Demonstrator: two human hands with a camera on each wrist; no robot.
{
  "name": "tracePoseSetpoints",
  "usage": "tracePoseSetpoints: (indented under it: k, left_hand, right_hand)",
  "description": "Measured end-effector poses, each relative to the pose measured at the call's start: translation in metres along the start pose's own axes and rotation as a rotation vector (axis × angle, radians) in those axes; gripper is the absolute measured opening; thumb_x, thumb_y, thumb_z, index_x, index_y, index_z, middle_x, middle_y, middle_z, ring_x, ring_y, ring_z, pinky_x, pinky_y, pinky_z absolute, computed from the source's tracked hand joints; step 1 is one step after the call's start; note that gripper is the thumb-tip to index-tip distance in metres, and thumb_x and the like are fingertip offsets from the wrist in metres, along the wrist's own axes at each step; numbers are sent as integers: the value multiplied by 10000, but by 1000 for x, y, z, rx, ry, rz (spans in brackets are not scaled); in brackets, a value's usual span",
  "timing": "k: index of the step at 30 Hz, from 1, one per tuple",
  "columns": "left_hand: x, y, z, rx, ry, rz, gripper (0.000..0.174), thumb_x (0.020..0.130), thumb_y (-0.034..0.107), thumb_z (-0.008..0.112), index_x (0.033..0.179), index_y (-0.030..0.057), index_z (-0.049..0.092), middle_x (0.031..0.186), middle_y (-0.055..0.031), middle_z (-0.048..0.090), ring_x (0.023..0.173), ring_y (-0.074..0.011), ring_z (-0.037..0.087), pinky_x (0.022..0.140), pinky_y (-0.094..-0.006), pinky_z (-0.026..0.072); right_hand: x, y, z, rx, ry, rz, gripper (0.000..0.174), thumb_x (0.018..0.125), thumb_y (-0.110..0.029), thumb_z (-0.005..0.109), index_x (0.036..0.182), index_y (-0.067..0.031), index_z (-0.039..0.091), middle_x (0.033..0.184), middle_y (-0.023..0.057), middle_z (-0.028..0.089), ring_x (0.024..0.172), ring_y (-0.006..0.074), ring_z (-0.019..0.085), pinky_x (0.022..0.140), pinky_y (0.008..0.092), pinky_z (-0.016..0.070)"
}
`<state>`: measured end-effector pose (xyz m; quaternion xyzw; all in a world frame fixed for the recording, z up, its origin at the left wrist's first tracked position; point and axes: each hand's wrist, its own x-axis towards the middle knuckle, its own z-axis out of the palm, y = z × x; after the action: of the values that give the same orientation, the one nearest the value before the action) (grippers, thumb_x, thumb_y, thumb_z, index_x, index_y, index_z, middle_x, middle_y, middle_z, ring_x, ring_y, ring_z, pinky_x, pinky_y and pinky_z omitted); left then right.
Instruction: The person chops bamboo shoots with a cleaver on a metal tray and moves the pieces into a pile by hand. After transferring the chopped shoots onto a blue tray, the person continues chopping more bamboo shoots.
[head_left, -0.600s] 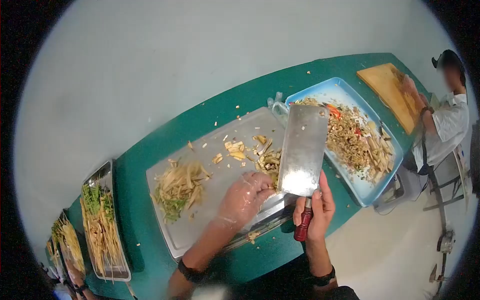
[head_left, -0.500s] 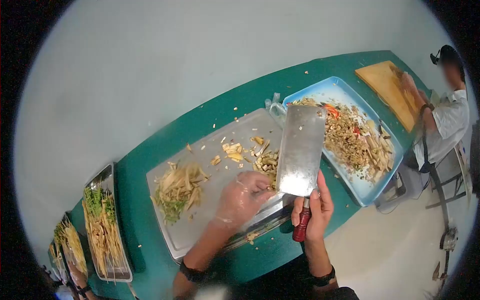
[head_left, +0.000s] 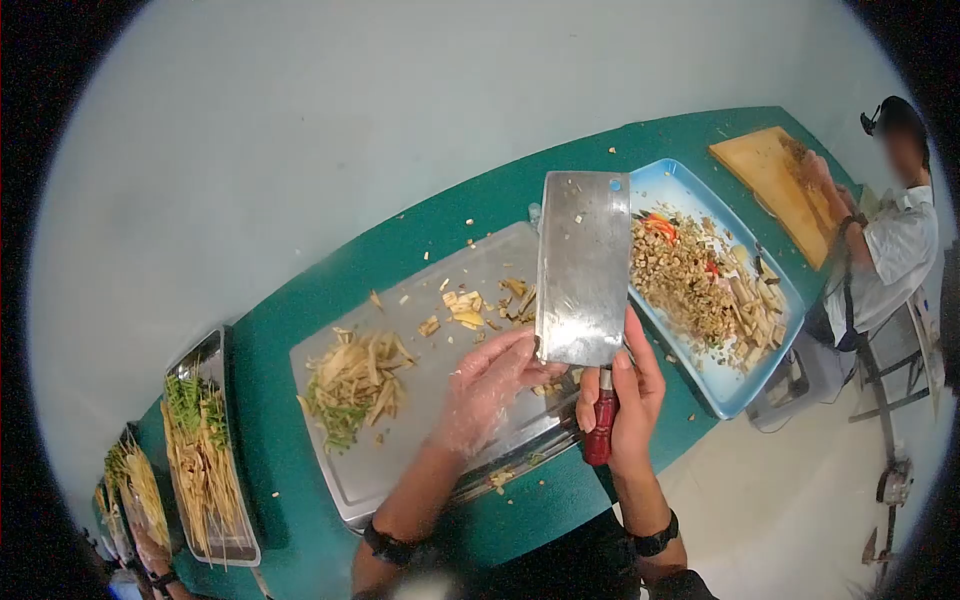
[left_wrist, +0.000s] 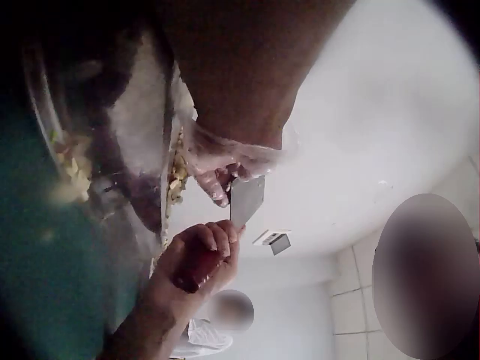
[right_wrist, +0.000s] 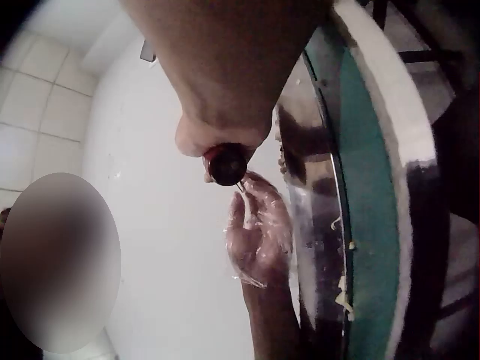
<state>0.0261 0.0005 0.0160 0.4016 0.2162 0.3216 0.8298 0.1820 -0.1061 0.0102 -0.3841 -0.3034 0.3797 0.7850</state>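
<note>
My right hand (head_left: 637, 410) grips a cleaver by its dark red handle (head_left: 601, 428) and holds it upright, the broad steel blade (head_left: 583, 265) facing me. My left hand (head_left: 485, 390), in a clear plastic glove, is at the blade's lower left corner. Its thumb and fingers lie on either side of the blade's edge in the right wrist view. Below the hands, an upturned metal tray (head_left: 400, 470) carries a heap of shredded pale and green stalks (head_left: 350, 385) and some chopped pieces (head_left: 466, 307), partly hidden behind the blade.
A blue tray (head_left: 735, 400) of chopped vegetables stands right of the cleaver. Beyond it, another person (head_left: 895, 240) works at a wooden board (head_left: 750, 155). Trays of long stalks (head_left: 205, 460) stand at the left on the green table (head_left: 530, 520).
The cleaver has risen a little and shifted left in my right hand. My left hand has stayed by the blade's lower corner, its fingers straightening somewhat.
</note>
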Motion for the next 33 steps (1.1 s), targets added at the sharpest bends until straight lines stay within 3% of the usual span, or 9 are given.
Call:
tracePoseSetpoints:
  k: [6, 9, 14, 18, 25, 28, 30, 32, 33]
  left_hand:
    - [-2, -4, -2, 264, 81, 29, 453, 1117, 175, 637, 1483, -87, 577, 1384, -174, 703, 1242, -259, 702, 1097, -388, 563]
    - [-6, 1, 7, 398, 109, 88, 374, 1111, 167, 651, 1419, -45, 662, 1310, -150, 757, 1193, -230, 725, 1073, -361, 564]
    - [-8, -7, 21, 1116, 227, 432, 231, 1059, 134, 702, 1264, 74, 791, 1254, -134, 789, 1140, -251, 750, 1038, -392, 568]
    - [-5, -13, 13, 1137, 178, 692, 185, 943, 37, 797, 1122, 85, 790, 1117, -102, 795, 1074, -301, 744, 963, -422, 580]
    - [-12, -4, 12, 1108, 215, 582, 191, 888, 68, 866, 1042, 100, 758, 1042, -104, 778, 987, -294, 734, 900, -421, 581]
    - [-18, 15, 6, 1213, 159, 650, 182, 907, 135, 864, 1049, 113, 754, 995, -103, 755, 968, -291, 732, 883, -401, 575]
    - [-33, 44, 0, 1459, 171, 767, 172, 967, 235, 795, 1052, 95, 744, 1018, -100, 751, 969, -341, 715, 870, -449, 572]
    - [-49, 64, -38, 1693, 250, 651, 207, 1019, 277, 718, 1090, 90, 773, 1050, -127, 756, 1008, -359, 719, 882, -457, 581]
    - [-60, 82, -45, 1636, 380, 466, 250, 1008, 301, 741, 1140, 91, 774, 1128, -147, 742, 1058, -358, 716, 923, -463, 575]
  right_hand:
    - [2, 6, -5, 115, 46, 6, 529, 1161, -178, 505, 1675, -97, 412, 729, 102, 624, 476, 140, 529, 427, 274, 456]
    - [1, 5, -8, 83, 137, -26, 536, 1161, -188, 509, 1680, -104, 402, 731, 109, 625, 465, 145, 520, 424, 271, 455]
    - [-1, 4, -13, 91, 225, -56, 537, 1160, -193, 517, 1675, -93, 399, 718, 109, 628, 452, 147, 519, 422, 276, 463]
    - [-3, 4, -9, 72, 220, -75, 535, 1158, -179, 515, 1669, -68, 402, 709, 99, 626, 447, 131, 515, 417, 273, 462]
    - [-5, 7, -8, -1, 229, -93, 523, 1155, -162, 508, 1656, -45, 418, 700, 91, 619, 449, 124, 512, 411, 268, 447]
    - [-6, 9, -10, 4, 257, -86, 523, 1154, -159, 508, 1655, -39, 418, 700, 92, 615, 453, 126, 510, 413, 269, 446]
    - [-6, 10, -11, -7, 251, -80, 524, 1153, -159, 512, 1654, -39, 419, 707, 92, 614, 457, 124, 507, 413, 265, 442]
    - [-6, 11, -13, -31, 241, -69, 538, 1161, -183, 495, 1679, -87, 387, 705, 74, 573, 459, 120, 497, 414, 260, 439]
    - [-6, 11, -13, -62, 230, -60, 553, 1170, -207, 479, 1704, -135, 354, 704, 57, 533, 461, 115, 487, 415, 255, 437]
